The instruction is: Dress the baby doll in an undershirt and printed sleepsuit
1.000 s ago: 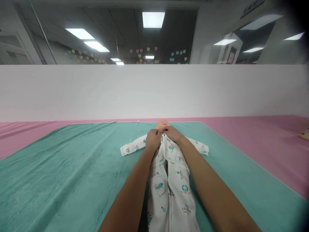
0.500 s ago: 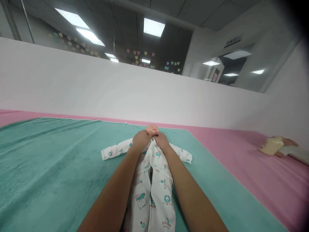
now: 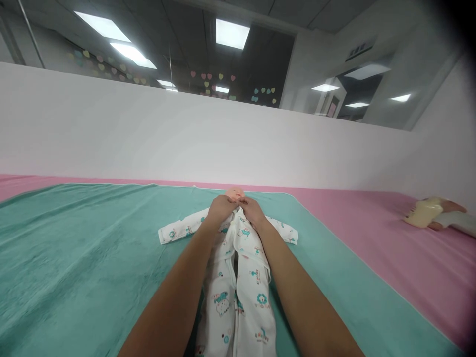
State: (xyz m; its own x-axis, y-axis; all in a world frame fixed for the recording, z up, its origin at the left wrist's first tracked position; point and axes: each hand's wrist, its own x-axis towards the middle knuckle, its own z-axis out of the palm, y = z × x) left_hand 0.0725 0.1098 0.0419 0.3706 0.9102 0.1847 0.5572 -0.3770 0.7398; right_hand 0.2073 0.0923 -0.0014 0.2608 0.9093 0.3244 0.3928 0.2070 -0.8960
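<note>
A baby doll (image 3: pixel 235 193) lies face up, its head at the far end, dressed in a white printed romper (image 3: pixel 256 297). Both sleeves stretch out sideways, and the romper's front edges part in a narrow gap lower down. At the neck, my left hand (image 3: pixel 221 207) has its fingers closed on the romper's collar. Beside it, almost touching, my right hand (image 3: pixel 252 210) pinches the collar's other side. My fingertips meet just under the doll's chin, and what lies between them is too small to make out.
Beneath the doll spreads a green blanket (image 3: pixel 111 258) over a pink sheet (image 3: pixel 364 218). A low white wall (image 3: pixel 186 134) runs along the back, with glass above it. At the far right lies a second doll (image 3: pixel 427 212) with a cream-coloured part, partly cut off.
My camera view has shifted slightly. Both hands stay at the collar, with the fingertips a little closer together. The doll and romper lie as before.
</note>
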